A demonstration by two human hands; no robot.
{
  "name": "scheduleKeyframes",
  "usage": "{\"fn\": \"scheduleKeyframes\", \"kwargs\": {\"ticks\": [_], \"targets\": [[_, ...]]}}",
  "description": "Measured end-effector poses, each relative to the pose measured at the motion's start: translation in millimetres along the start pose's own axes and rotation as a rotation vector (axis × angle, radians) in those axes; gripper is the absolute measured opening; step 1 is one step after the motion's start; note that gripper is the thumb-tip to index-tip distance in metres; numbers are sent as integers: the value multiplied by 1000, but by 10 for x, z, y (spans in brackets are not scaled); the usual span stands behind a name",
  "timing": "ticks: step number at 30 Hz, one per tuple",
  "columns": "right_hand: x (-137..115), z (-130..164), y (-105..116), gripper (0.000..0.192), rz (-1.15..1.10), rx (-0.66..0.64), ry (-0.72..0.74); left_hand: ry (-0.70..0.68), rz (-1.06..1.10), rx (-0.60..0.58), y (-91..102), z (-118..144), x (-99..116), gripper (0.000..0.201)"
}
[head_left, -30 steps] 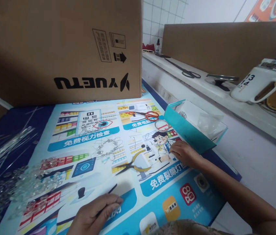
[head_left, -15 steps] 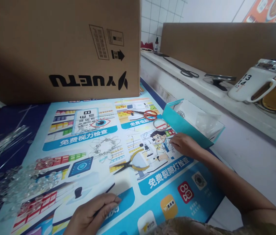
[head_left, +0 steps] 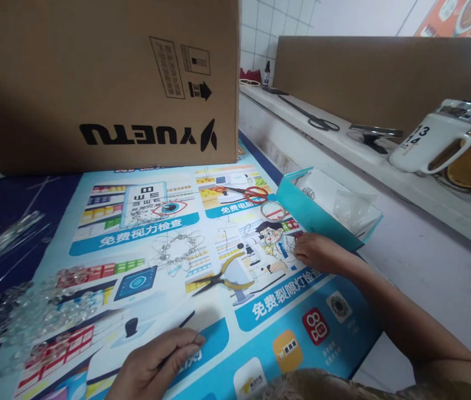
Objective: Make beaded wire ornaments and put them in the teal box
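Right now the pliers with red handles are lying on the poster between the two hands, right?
Not quite. In the head view the pliers have yellow handles, not red. They do lie on the poster between the left hand and the right hand. The red handles belong to the scissors.

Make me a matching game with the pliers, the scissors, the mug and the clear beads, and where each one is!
Things:
1. pliers
2. scissors
3. mug
4. clear beads

Places:
A. on the white ledge at the right
B. heaped on the poster's left edge
C. middle of the poster, yellow handles
D. near the teal box, red handles

Pairs: 1-C, 2-D, 3-A, 4-B
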State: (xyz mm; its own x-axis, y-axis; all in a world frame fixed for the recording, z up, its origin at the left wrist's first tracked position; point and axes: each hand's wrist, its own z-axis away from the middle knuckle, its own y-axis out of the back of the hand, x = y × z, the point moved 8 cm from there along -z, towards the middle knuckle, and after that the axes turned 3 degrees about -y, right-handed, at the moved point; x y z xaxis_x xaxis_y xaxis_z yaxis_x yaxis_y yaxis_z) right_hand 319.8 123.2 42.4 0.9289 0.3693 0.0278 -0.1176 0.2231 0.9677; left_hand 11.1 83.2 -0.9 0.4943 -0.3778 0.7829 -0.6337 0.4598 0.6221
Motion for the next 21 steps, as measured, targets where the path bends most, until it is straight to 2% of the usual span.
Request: {"fn": "scheduleKeyframes", "kwargs": {"ticks": [4,9,13,15,18,21], "targets": [[120,12,64,24,17,-10,-55,8,-9,-8,-13,5,5,20],[253,54,149,21,0,66,-127,37,-7,-31,-26,-5,0,22],[208,104,48,13,-42,23,-83,45,-5,-33,-16,-6,-9,21],[161,126,2,14,-71,6,-53,48,-5,-28,-8,-2,-11,21],[166,147,16,13,-75,54,-90,53,2,-22,-1,2,-4,20],[205,139,48,20,-57,118,-161,53,4,-33,-11,-3,-3,21]]}}
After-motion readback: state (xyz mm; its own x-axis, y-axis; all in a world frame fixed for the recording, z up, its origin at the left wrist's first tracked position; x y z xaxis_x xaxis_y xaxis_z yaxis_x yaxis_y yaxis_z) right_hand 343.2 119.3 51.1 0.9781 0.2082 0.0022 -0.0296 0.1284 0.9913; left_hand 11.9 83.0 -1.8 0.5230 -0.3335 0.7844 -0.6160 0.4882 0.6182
